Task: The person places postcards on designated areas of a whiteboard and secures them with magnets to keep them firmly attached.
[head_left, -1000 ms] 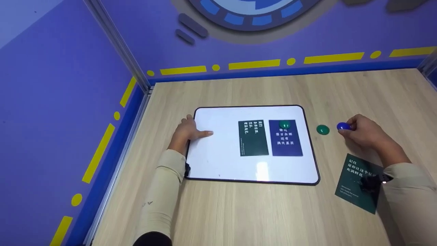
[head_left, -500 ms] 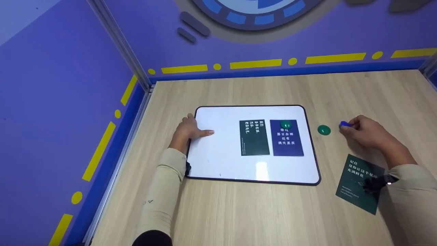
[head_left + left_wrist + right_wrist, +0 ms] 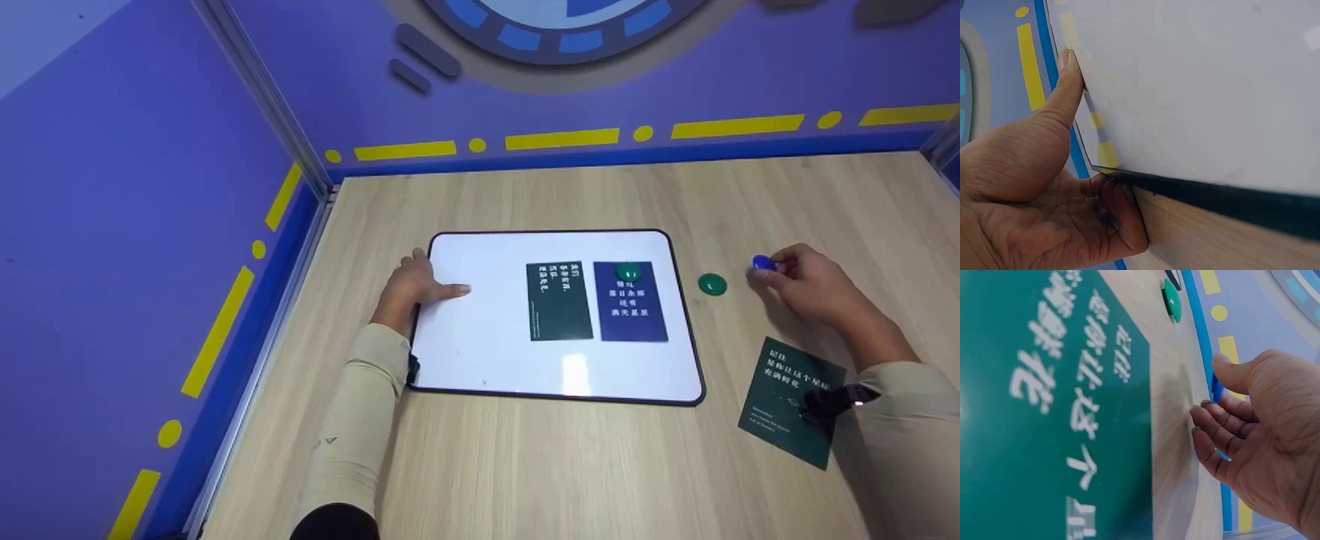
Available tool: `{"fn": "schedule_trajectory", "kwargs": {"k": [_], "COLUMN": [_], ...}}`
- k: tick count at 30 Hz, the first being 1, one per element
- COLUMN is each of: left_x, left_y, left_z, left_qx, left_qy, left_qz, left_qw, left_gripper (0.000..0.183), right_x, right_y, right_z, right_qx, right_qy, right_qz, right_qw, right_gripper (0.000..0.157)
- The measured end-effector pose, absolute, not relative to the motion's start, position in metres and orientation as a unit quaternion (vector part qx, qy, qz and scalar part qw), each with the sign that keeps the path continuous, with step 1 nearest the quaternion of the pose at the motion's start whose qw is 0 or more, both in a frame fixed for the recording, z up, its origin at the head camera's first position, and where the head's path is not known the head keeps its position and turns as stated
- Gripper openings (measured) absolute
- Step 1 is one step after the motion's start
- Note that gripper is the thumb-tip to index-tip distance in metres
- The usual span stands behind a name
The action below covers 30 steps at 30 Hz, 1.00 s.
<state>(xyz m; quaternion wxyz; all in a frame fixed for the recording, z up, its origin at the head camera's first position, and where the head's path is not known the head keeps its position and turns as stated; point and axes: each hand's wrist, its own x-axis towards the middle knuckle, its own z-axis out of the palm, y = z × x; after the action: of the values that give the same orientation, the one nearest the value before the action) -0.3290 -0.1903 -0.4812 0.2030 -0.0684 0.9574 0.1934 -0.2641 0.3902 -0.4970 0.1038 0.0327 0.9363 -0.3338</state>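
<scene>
At its left edge the whiteboard [image 3: 480, 345] is gripped by my left hand [image 3: 411, 283], thumb lying on the white face and fingers curled at the dark rim, as the left wrist view shows. My right hand [image 3: 814, 283] pinches a round blue magnet [image 3: 763, 262] between thumb and fingers, right of the board. In the right wrist view only a sliver of the blue magnet [image 3: 1217, 388] shows behind the thumb. A loose green magnet [image 3: 712, 284] lies between that hand and the board. On the board are a dark green card [image 3: 559, 315] and a blue card [image 3: 632, 326].
Another green magnet [image 3: 628, 272] sits on the upper part of the blue card. A second dark green card [image 3: 776, 409] lies tilted on the wooden table [image 3: 555, 472], partly under the right wrist camera. Purple walls [image 3: 360, 90] stand behind and at the left.
My right hand has shifted slightly right and back with the blue magnet, which has tilted between the fingers. My left hand and the board stay as they were.
</scene>
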Motion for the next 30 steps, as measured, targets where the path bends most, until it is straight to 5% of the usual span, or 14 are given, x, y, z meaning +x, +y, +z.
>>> {"fn": "schedule_trajectory", "kwargs": {"k": [30], "left_x": [-0.33], "left_y": [-0.191], "left_z": [-0.485], "left_qx": [-0.071], "left_qy": [0.957], "left_qz": [0.201], "left_qw": [0.194], "left_gripper": [0.129], "right_x": [-0.279], "right_y": [0.292], "right_z": [-0.482], "right_qx": [-0.046], "right_qy": [0.936], "right_qz": [-0.339], "right_qw": [0.086], "right_gripper": [0.05]}}
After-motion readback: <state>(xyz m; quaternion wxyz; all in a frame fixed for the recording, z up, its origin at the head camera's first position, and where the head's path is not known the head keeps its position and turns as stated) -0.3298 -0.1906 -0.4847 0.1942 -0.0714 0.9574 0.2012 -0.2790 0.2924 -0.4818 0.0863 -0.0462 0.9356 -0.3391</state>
